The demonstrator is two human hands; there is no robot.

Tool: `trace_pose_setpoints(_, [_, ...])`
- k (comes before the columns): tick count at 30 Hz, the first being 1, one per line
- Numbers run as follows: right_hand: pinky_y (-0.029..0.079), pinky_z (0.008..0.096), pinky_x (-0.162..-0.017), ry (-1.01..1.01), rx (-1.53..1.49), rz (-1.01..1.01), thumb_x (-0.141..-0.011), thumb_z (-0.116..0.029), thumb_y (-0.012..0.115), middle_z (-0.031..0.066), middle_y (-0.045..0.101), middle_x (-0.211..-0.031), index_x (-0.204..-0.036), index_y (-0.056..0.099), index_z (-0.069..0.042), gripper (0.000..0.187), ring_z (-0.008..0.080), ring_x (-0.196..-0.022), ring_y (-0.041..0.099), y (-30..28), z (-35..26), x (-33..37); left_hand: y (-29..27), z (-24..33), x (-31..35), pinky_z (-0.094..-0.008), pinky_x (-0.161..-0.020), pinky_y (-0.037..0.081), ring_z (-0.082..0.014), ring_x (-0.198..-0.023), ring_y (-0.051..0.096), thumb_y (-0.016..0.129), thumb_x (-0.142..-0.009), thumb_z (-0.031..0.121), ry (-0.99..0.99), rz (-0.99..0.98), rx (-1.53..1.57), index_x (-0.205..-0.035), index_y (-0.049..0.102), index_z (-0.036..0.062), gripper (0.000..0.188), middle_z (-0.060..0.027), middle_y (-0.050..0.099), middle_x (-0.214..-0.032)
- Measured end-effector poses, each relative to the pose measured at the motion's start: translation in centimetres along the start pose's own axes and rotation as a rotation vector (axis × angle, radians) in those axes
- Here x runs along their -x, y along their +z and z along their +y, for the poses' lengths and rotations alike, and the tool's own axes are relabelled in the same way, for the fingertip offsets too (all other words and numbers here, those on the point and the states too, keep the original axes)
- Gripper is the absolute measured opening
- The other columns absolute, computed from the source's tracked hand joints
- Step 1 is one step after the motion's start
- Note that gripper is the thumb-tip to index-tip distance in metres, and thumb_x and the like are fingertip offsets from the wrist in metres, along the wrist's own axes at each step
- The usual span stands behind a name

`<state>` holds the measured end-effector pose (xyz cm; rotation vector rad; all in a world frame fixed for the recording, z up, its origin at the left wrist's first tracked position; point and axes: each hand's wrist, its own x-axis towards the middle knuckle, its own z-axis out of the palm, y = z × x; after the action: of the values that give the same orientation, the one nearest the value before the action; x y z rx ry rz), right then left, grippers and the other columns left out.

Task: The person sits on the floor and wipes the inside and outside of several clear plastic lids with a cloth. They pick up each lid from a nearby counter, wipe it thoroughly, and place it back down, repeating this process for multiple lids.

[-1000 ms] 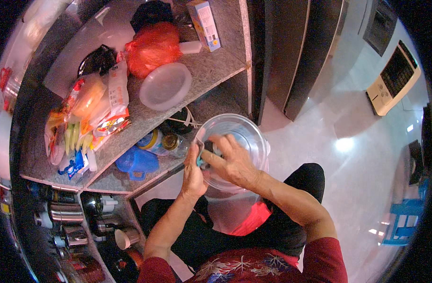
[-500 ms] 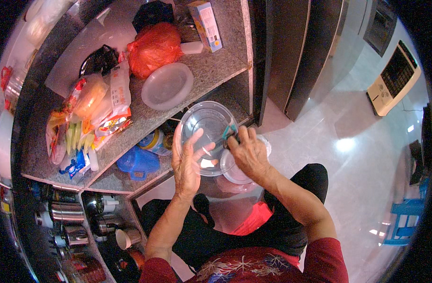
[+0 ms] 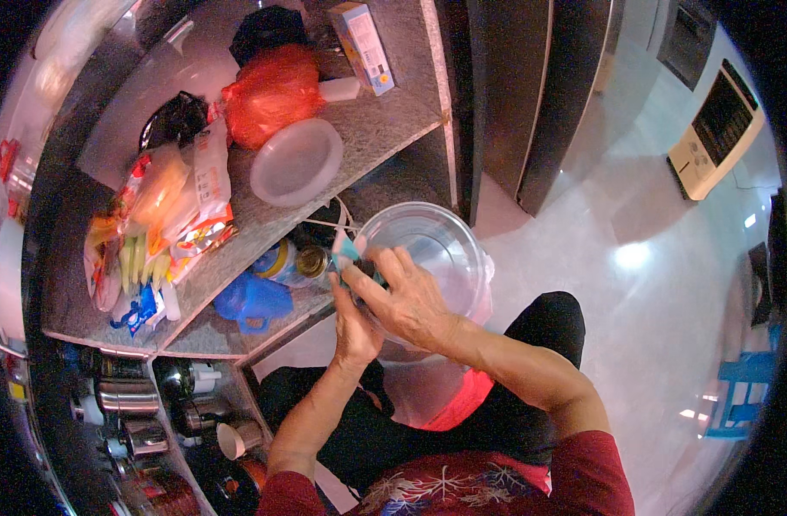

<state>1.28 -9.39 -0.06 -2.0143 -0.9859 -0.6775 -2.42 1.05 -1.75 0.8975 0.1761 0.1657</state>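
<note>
A clear round plastic tub [image 3: 441, 225] is tipped in front of me, above my lap. My left hand [image 3: 356, 328] is closed at its lower left side, the fingers partly hidden behind my right hand. My right hand [image 3: 408, 297] pinches a small teal, white and dark piece [image 3: 345, 248], which looks like a cloth, against the tub's left rim. Behind the tub, the edge of a whitish round container [image 3: 488, 273] shows; the rest is hidden. A translucent round lid [image 3: 296, 162] lies on the stone shelf [image 3: 342, 185].
On the shelf, a red plastic bag [image 3: 273, 95], several food packets [image 3: 166, 198] and an upright box [image 3: 363, 47] stand left and far. Below sit a blue jug [image 3: 254, 301] and a jar [image 3: 312, 261]. Steel pots [image 3: 127, 396] fill the lower left; an air cooler [image 3: 716, 138] stands right.
My right hand has moved left with the teal piece, from the tub's right rim to its left rim. The tub has shifted right, and my left hand has moved lower on it.
</note>
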Motion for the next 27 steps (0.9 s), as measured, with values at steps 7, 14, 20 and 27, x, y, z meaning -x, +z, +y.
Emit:
trace_pose_setpoints(7, [0.040, 0.0376, -0.072, -0.034, 0.309, 0.108, -0.077, -0.025, 0.059, 0.0128, 0.053, -0.108, -0.119, 0.058, -0.016, 0.043, 0.0279, -0.095, 0.052, -1.1, 3.3, -1.6, 0.4, 1.3, 0.2, -0.0494, -0.072, 0.061, -0.0313, -0.112, 0.058, 0.044, -0.100, 0.030, -0.122, -0.192, -0.336, -0.148, 0.017, 0.0166, 0.057, -0.0102, 0.039, -0.141])
trace_pose_setpoints(14, [0.039, 0.0415, -0.077, 0.170, 0.436, 0.160, -0.075, -0.022, 0.062, 0.0113, 0.051, -0.114, -0.118, 0.059, -0.026, 0.043, 0.0294, -0.103, 0.049, -1.9, 5.7, -1.5, 1.1, 2.3, 0.0, -0.0458, -0.058, 0.063, -0.0378, -0.094, 0.066, 0.052, -0.096, 0.024, -0.120, -0.209, -0.266, -0.149, 0.012, 0.0177, 0.067, -0.0230, 0.044, -0.133])
trace_pose_setpoints(20, [0.043, 0.0359, -0.068, 0.113, 0.432, 0.184, -0.078, -0.020, 0.058, 0.0096, 0.052, -0.110, -0.117, 0.059, -0.020, 0.039, 0.0267, -0.090, 0.050, -1.8, 5.2, -1.0, 0.9, 2.6, -0.2, -0.0469, -0.059, 0.063, -0.0369, -0.098, 0.065, 0.047, -0.098, 0.034, -0.092, -0.226, -0.206, -0.150, 0.009, 0.0209, 0.066, -0.0216, 0.047, -0.133])
trace_pose_setpoints(27, [0.051, 0.0362, -0.071, -0.075, 0.083, -0.095, -0.073, -0.020, 0.062, 0.0073, 0.054, -0.105, -0.110, 0.062, -0.010, 0.038, 0.0273, -0.092, 0.052, -0.3, 2.9, -0.7, -0.5, 1.2, -1.0, -0.0414, -0.092, 0.053, -0.0275, -0.114, 0.056, 0.039, -0.099, 0.047, -0.026, -0.077, -0.122, -0.149, 0.020, 0.0169, 0.062, -0.0147, 0.043, -0.137])
